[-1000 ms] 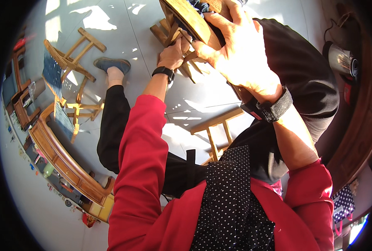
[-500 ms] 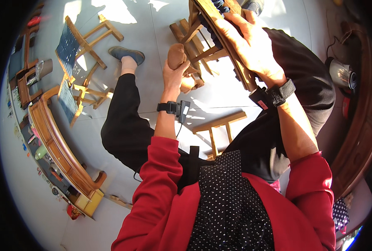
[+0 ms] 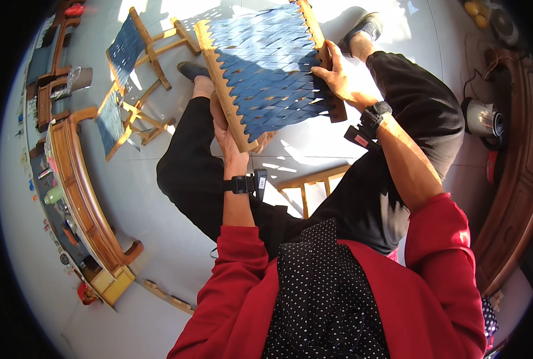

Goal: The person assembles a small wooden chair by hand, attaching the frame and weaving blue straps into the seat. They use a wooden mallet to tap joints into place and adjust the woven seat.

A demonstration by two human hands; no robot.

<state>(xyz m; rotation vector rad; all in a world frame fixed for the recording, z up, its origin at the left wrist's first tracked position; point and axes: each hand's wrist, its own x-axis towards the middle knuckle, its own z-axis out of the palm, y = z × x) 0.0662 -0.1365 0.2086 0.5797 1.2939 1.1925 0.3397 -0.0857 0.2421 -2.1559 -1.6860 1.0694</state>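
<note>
In front of me a folding stool (image 3: 269,75) is held up with its blue woven-strap seat toward me and a scalloped wooden rail on each side. My right hand (image 3: 353,84) is closed on the right rail, its thumb lying along the edge of the webbing. Under the lower end of the left rail, my left hand (image 3: 231,151) is partly hidden by the stool. A brown cloth-like wad (image 3: 217,112) shows beside that rail, above the left hand, which appears wrapped round it. The stool's legs are mostly out of sight behind the seat.
Two similar blue-strapped stools (image 3: 126,51) stand on the floor to the left. A wooden frame (image 3: 317,179) lies between my legs. Carved wooden furniture lines both sides, with a silver kettle-like pot (image 3: 483,116) at the right. Sunlit patches cross the grey floor.
The stool has turned from edge-on to show its seat and has come left and nearer. My left hand has moved slightly left and down, now partly behind the stool with the brown wad.
</note>
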